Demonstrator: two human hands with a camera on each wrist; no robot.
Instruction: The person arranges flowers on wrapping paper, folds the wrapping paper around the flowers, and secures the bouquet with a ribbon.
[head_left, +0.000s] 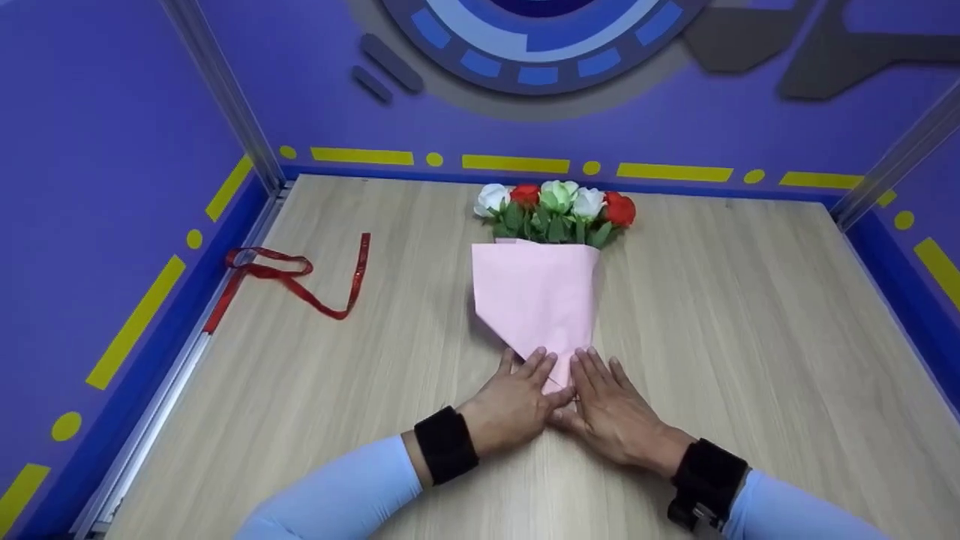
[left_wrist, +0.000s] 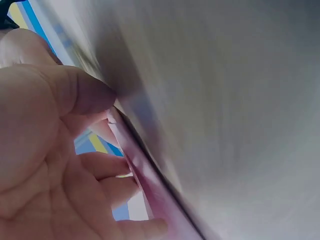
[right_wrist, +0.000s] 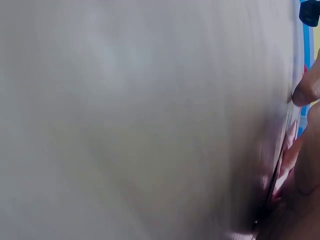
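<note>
Pink paper (head_left: 534, 292), folded round flowers (head_left: 558, 198), is being pressed by the left hand (head_left: 513, 405) and right hand (head_left: 616, 414), straight-fingered, gripping nothing. Red ribbon (head_left: 281, 274) isn't being used yet.

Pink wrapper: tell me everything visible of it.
The pink wrapper looks like plain paper or thin felt, folded into a flattish cone lying on the wood-grain table. Red, white and pale green flowers and leaves stick out of its wide far end; its left edge slants in to the narrow near end, which the left hand and right hand touch.
</note>
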